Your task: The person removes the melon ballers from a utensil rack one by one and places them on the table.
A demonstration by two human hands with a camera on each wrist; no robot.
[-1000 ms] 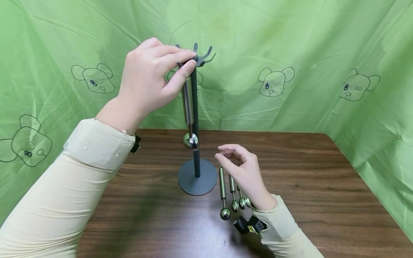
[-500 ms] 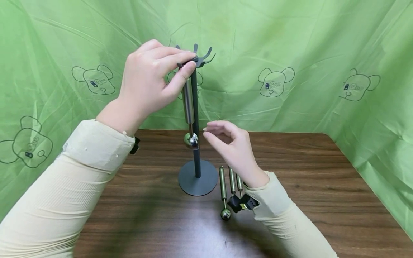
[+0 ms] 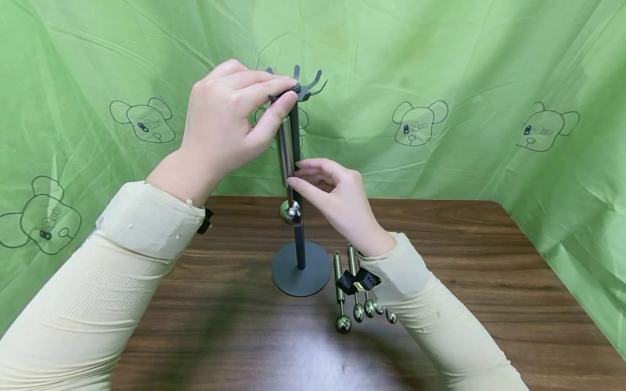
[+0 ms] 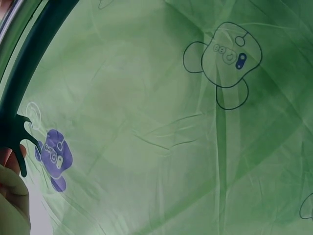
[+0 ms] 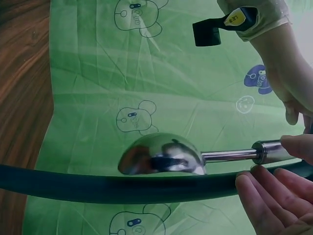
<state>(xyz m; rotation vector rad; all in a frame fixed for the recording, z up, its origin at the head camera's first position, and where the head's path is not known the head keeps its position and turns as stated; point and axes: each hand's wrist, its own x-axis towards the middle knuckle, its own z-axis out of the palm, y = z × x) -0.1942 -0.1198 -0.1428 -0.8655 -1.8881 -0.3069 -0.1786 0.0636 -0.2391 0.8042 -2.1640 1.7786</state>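
Note:
My left hand (image 3: pixel 230 117) pinches the top of a dark upright stand (image 3: pixel 296 146), near its ring of curved hooks (image 3: pixel 310 89). A shiny metal scoop (image 3: pixel 285 157) with a round bowl hangs bowl-down beside the pole. Its upper end is hidden behind my left thumb. My right hand (image 3: pixel 337 190) is at the lower end of the scoop's handle, thumb in front and fingers behind. In the right wrist view, thumb and fingertips lie on either side of the handle (image 5: pixel 271 151), just above the neck, and the bowl (image 5: pixel 161 154) lies close along the pole (image 5: pixel 122 189).
On the brown wooden table (image 3: pixel 464 271), several more metal scoops (image 3: pixel 344 324) lie in a row right of the stand's round base (image 3: pixel 300 271), partly under my right wrist. A green printed curtain (image 3: pixel 362 49) surrounds the table.
My right hand has risen leftward from over the scoops on the table to the hanging scoop and now takes its handle. The left hand has stayed at the stand's top.

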